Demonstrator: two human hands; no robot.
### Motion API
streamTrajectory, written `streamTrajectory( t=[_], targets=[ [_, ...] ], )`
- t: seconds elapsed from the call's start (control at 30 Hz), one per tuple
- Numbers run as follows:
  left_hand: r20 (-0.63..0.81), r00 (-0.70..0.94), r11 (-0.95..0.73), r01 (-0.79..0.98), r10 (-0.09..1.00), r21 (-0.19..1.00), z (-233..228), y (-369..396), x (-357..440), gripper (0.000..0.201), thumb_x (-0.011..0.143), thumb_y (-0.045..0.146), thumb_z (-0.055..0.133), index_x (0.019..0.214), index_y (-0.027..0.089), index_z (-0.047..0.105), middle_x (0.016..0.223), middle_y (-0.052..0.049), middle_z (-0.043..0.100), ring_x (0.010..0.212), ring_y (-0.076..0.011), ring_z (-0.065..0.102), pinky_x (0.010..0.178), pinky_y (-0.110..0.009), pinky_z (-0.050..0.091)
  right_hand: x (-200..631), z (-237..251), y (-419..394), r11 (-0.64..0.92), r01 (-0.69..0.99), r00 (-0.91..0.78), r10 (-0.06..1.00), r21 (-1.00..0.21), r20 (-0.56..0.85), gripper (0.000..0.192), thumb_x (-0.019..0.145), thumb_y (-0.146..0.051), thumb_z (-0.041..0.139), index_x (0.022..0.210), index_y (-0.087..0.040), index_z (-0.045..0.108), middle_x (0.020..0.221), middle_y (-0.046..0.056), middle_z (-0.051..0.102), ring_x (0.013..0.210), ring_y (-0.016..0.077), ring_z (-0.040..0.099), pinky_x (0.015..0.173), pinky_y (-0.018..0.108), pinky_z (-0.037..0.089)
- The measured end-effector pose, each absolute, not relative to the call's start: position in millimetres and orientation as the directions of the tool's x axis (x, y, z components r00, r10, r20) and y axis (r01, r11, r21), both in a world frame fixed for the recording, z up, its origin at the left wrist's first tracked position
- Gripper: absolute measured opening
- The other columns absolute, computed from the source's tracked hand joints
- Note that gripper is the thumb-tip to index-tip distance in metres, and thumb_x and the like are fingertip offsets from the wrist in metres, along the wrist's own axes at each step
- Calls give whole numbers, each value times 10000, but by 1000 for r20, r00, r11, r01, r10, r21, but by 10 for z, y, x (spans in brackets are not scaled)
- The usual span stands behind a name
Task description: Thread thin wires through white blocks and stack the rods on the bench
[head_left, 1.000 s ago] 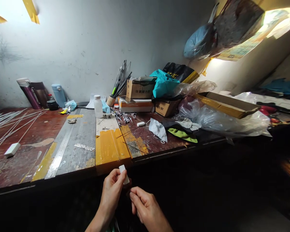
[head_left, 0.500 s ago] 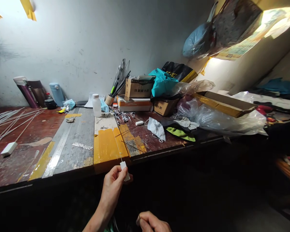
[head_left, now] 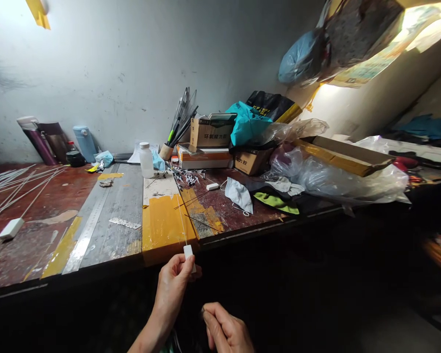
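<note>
My left hand (head_left: 174, 279) is closed on a small white block (head_left: 188, 252), pinched between thumb and fingers just off the bench's front edge. From the block's far end a thin pale rod (head_left: 183, 220) runs up over the yellow-taped strip (head_left: 161, 223) of the bench. Lower down, below the bench edge, my right hand (head_left: 228, 326) has its thumb and fingers pressed together. Something small and dark shows at its fingertips, too unclear to name.
A steel ruler (head_left: 88, 230) lies left of the taped strip. Further left are another white block (head_left: 11, 229) and several long white rods (head_left: 7, 189). A white bottle (head_left: 146, 159), cardboard boxes (head_left: 211, 133) and a face mask (head_left: 238, 195) stand or lie beyond.
My right hand has risen a little and moved left, nearer my left hand. My left hand keeps its hold on the white block, almost in place.
</note>
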State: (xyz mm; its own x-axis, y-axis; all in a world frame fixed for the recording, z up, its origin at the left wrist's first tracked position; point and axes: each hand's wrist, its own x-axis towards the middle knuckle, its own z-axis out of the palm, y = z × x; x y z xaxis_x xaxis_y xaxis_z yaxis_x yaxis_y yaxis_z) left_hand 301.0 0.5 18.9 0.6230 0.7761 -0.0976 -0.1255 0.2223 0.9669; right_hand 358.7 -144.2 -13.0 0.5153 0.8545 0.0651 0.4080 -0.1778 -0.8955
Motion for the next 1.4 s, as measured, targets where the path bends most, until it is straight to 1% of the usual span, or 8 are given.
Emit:
streamTrajectory(
  t=[0.37,0.57,0.63,0.73,0.83,1.03,1.2,1.4],
  targets=[
    [-144,642,262,-91,753,961,52,-56,2970,401,752,519,682,804,125,628,672,-47,665,642,-173,612,617,-255,466,3590,62,-1223,-165,366,496,867,-916,42,366,966,-407,341,689,-198,456,536,-49,418,503,104,414,522,218,318],
    [-121,596,210,-81,793,974,104,37,2943,375,769,504,672,761,134,611,663,-38,654,624,-164,592,594,-241,457,3555,79,-1109,-171,278,524,852,-945,0,208,903,-371,483,898,-182,570,588,-49,460,503,99,409,485,202,311],
    [-130,582,221,-88,802,971,113,72,2921,378,763,510,676,758,138,609,662,-38,656,622,-166,596,591,-241,459,3542,72,-1066,-167,280,527,850,-945,6,170,877,-340,523,865,-179,578,642,-36,487,500,87,387,466,197,296],
    [-157,569,257,-99,807,961,109,107,2882,384,736,512,700,756,140,607,666,-45,667,647,-184,622,626,-258,477,3532,71,-1018,-143,311,538,842,-940,50,237,894,-346,504,747,-172,571,672,-20,493,546,90,396,494,196,308],
    [-169,566,265,-91,807,960,111,111,2851,391,725,515,709,755,138,608,651,-39,661,638,-180,619,625,-255,476,3535,68,-1007,-135,243,482,876,-961,-1,340,928,-401,453,695,-172,549,578,-34,448,533,93,397,497,198,310],
    [-130,582,204,-64,803,977,158,45,2857,377,755,506,684,720,140,604,620,-16,627,569,-135,557,535,-204,415,3555,41,-1043,-124,187,467,884,-974,-23,350,911,-494,454,890,-172,591,598,-32,474,522,98,413,478,200,317],
    [-113,596,220,-110,795,969,174,-2,2867,365,758,494,686,712,141,604,628,-22,628,604,-153,574,571,-216,437,3562,95,-1123,-171,228,512,858,-959,-32,380,915,-496,449,799,-169,604,570,-35,454,492,86,391,446,190,295],
    [-76,587,193,-139,806,971,213,-8,2842,353,776,490,673,745,142,624,663,-44,655,651,-179,596,613,-238,452,3581,68,-1309,-204,259,435,897,-944,-75,410,909,-528,423,832,-175,617,523,-33,484,483,99,415,483,202,331]
  ],
)
